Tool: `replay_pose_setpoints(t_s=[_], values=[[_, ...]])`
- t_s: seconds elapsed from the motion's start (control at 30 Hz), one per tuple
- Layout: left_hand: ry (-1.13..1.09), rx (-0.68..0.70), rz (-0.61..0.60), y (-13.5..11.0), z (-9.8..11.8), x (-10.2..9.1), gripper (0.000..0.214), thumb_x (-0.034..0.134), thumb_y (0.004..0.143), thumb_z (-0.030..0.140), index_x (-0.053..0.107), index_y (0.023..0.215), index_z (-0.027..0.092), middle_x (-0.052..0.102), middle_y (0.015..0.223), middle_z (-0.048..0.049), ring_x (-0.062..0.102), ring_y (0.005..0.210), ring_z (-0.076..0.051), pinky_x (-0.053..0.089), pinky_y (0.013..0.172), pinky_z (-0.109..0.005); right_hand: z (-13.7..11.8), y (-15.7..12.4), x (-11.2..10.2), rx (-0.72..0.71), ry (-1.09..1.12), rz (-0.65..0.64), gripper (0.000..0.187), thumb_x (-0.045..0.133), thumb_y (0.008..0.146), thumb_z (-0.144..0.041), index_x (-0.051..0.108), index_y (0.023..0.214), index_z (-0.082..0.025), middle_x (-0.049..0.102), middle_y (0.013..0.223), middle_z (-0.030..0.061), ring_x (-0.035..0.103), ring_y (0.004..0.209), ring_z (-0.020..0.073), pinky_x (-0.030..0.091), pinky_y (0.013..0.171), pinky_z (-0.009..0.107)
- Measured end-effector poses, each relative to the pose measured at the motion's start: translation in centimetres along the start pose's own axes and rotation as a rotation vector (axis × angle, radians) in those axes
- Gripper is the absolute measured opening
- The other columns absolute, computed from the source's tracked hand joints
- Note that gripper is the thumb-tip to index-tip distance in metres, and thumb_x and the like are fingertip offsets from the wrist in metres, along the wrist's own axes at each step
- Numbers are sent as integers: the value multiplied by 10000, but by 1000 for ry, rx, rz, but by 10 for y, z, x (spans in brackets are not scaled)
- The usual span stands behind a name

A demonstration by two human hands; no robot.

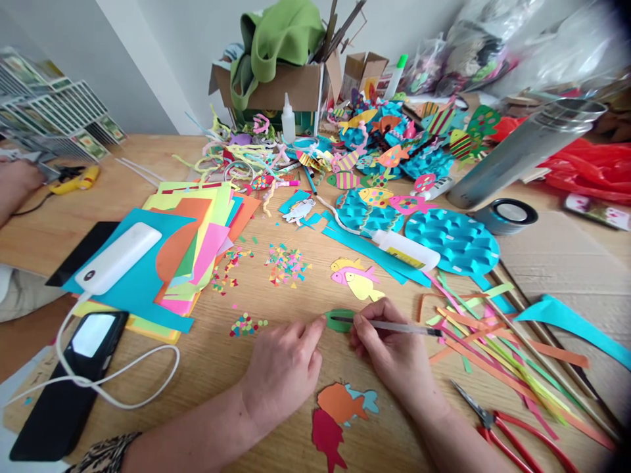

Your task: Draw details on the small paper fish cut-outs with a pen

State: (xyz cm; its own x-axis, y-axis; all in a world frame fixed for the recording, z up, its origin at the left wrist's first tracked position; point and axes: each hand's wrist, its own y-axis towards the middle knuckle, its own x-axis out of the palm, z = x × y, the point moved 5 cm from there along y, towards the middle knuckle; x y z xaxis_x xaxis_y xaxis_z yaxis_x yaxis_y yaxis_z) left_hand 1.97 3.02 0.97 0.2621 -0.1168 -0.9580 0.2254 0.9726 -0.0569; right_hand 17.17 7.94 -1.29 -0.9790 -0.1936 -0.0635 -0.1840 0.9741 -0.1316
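My left hand (283,371) rests on the wooden table (217,368) with its fingers curled, and a fingertip presses the left end of a small green paper shape (339,320). My right hand (394,351) pinches a thin pen (399,326) whose tip lies on that green shape. Just beyond lie a yellow and pink paper fish (355,279). Orange, blue and red paper fish (340,410) sit between my forearms.
A stack of coloured paper (197,243) with a white power bank (118,257) and a phone (73,374) lies at left. A glue bottle (407,248), paper strips (497,341), red-handled scissors (513,430), confetti (286,263) and cardboard boxes (280,85) surround the work. Another person's hand (14,180) is at far left.
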Motion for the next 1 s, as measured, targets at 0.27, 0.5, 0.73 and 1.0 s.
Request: replay_pose_setpoints(t_s=[0.27, 0.5, 0.73, 1.0], values=[[9, 3, 2, -1, 0, 1, 502, 469, 808, 62, 566, 1277, 211, 688, 878, -36, 655, 744, -220, 519, 669, -348, 1, 0, 0, -22, 12, 30, 325, 626, 878, -472, 503, 720, -216, 572, 530, -14, 511, 417, 120, 399, 394, 212], [13, 5, -3, 0, 0, 1, 505, 485, 804, 64, 563, 1281, 211, 687, 873, -36, 657, 747, -213, 518, 676, -334, -1, -1, 0, -10, -24, 26, 334, 622, 876, -485, 489, 722, -221, 572, 538, -14, 513, 424, 124, 410, 402, 219], [20, 4, 18, -1, 0, 1, 495, 492, 798, 63, 576, 1261, 215, 689, 857, -33, 656, 723, -214, 516, 658, -331, 1, 1, -2, -40, -30, 7, 329, 608, 886, -473, 483, 717, -220, 575, 526, -7, 519, 412, 127, 414, 386, 221], [9, 8, 16, 0, 0, 1, 496, 472, 804, 65, 573, 1266, 215, 680, 847, -28, 650, 715, -224, 518, 643, -350, -2, -1, 0, -22, -36, 15, 330, 612, 883, -472, 482, 716, -219, 570, 537, -10, 512, 428, 123, 408, 403, 220]])
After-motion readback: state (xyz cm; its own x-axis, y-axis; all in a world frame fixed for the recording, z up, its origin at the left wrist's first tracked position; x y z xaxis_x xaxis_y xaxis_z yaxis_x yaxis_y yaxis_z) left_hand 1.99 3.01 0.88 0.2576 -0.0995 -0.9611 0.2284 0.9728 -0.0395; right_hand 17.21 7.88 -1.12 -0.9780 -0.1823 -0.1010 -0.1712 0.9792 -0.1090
